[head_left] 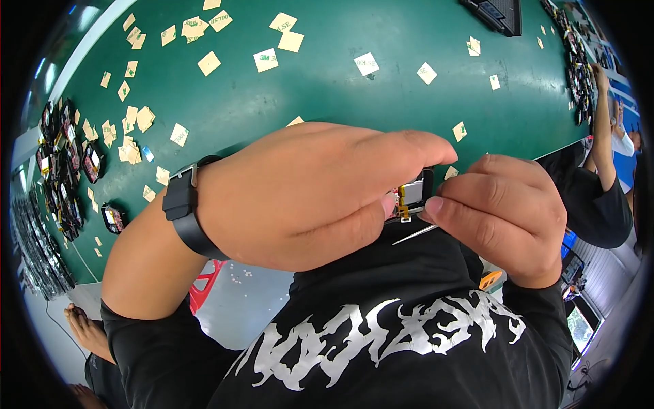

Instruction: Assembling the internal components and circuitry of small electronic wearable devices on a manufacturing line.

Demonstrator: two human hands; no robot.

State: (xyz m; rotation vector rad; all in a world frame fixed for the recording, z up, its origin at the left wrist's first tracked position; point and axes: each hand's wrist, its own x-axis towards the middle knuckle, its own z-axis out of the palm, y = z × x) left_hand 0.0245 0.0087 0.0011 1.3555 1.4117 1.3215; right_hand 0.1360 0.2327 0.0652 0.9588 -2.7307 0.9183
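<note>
Black 1x small device (413, 194) gripped by L hand (306, 194) | R hand (501, 215) pinches 1x tweezers (414, 235)

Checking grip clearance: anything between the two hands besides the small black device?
Head view: between left hand and right hand sits only the small black device and thin metal tweezers beneath it.

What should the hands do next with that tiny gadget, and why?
Probably ease the tweezers in the right hand up toward the small gold tab on the open gadget. The left hand grips it, and the tip sits just below the tab, apparently not touching.
</note>
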